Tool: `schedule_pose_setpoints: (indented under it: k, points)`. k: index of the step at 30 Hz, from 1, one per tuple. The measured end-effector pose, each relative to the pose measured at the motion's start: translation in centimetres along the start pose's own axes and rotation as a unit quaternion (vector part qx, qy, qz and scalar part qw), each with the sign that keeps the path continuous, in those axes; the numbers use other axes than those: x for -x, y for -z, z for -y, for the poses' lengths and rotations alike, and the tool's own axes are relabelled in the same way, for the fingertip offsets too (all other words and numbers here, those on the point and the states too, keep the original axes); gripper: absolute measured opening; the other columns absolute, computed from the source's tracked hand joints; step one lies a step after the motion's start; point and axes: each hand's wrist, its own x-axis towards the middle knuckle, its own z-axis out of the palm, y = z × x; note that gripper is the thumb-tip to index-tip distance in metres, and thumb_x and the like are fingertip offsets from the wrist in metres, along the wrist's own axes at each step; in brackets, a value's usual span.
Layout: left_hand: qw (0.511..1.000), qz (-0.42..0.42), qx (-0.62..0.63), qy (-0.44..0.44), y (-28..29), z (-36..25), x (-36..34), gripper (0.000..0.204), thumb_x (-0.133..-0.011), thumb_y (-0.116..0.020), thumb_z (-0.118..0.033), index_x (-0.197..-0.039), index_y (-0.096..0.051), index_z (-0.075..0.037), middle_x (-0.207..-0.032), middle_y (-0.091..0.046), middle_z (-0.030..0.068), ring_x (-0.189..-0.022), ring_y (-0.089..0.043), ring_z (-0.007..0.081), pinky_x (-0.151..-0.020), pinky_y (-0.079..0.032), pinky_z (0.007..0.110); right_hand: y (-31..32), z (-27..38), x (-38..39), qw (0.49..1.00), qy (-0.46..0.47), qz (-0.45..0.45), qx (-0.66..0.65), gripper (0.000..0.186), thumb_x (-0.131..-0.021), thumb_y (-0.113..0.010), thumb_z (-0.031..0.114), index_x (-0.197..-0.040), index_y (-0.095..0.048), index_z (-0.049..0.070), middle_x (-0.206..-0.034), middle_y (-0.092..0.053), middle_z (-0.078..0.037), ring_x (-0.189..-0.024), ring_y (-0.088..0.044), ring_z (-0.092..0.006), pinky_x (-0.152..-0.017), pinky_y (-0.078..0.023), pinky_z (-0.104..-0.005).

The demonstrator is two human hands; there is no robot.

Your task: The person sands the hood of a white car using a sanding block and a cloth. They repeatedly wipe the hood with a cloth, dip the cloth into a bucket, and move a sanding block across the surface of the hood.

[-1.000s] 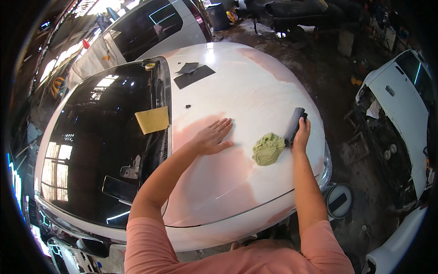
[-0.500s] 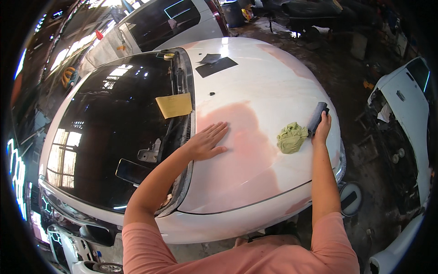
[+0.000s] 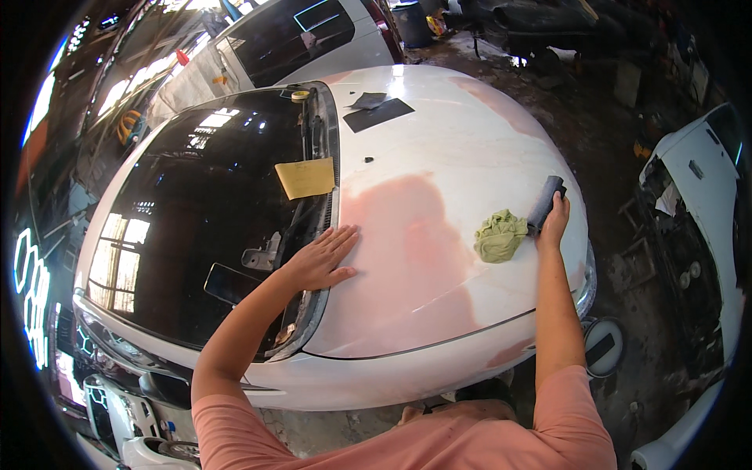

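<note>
A white car hood (image 3: 478, 149) with a large pinkish-red patch (image 3: 411, 251) of bare filler or primer spreads before me. My left hand (image 3: 325, 257) lies flat on the hood's windshield-side edge, fingers extended and nothing held. At the hood's front right, my right hand (image 3: 554, 221) is wrapped round a dark grey sanding block (image 3: 544, 204), whose underside is hidden. Beside that block sits a crumpled yellow-green cloth (image 3: 500, 236). Black sandpaper sheets (image 3: 379, 116) rest on the far part of the hood.
A yellow paper sheet (image 3: 305, 178), a phone (image 3: 230, 283) and a tape roll (image 3: 299, 96) lie on or by the windshield (image 3: 188, 204). A detached white car door (image 3: 709, 188) stands at right. Behind the hood is another vehicle (image 3: 368, 47).
My left hand has slid left across the pink patch to the windshield edge. My right hand keeps its hold on the sanding block. The view has shifted slightly.
</note>
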Motion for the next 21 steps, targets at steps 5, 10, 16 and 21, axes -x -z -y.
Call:
schedule_pose_setpoints:
  k: [5, 10, 16, 21]
  points:
    - [1.000, 0.012, -0.004, 0.020, 0.1, -0.1, -2.2, 0.089, -0.112, -0.033, -0.063, -0.169, -0.018, 0.004, -0.177, -0.015, 0.0246, -0.166, -0.010, 0.0350, -0.135, -0.007, 0.046, 1.0, -0.9, -1.3, 1.000, 0.021, 0.003, 0.023, 0.033, -0.107, -0.061, 0.038, -0.121, -0.060, 0.008, -0.096, -0.062, -0.004, -0.083, -0.061, -0.0176, -0.075, -0.052, -0.0349]
    - [0.997, -0.032, 0.003, 0.077, -0.8, 0.6, -9.3, 0.089, -0.112, -0.027, -0.063, -0.169, -0.015, 0.005, -0.178, -0.013, 0.0246, -0.166, -0.007, 0.0351, -0.136, -0.006, 0.044, 0.6, -0.3, -1.0, 1.000, -0.003, 0.014, 0.010, 0.036, -0.107, -0.060, 0.039, -0.124, -0.059, 0.007, -0.101, -0.063, -0.005, -0.087, -0.062, -0.0185, -0.078, -0.052, -0.0348]
    - [0.959, -0.092, 0.025, 0.266, -0.7, -4.4, -21.5, 0.102, -0.108, -0.028, -0.071, -0.166, -0.016, 0.013, -0.176, -0.013, 0.0291, -0.166, -0.007, 0.0383, -0.135, -0.005, 0.045, 0.3, 0.0, -0.6, 1.000, 0.003, 0.017, 0.011, 0.038, -0.106, -0.061, 0.039, -0.127, -0.059, 0.007, -0.105, -0.061, -0.006, -0.094, -0.060, -0.0195, -0.085, -0.051, -0.0356]
    - [0.941, -0.110, 0.018, 0.320, -1.4, -9.3, -24.3, 0.104, -0.108, -0.025, -0.071, -0.164, -0.016, 0.015, -0.175, -0.015, 0.0305, -0.165, -0.008, 0.0414, -0.135, -0.006, 0.047, 0.2, -0.3, -0.5, 0.999, -0.001, 0.041, 0.000, 0.038, -0.107, -0.061, 0.039, -0.127, -0.059, 0.006, -0.105, -0.061, -0.005, -0.097, -0.060, -0.0188, -0.086, -0.050, -0.0357]
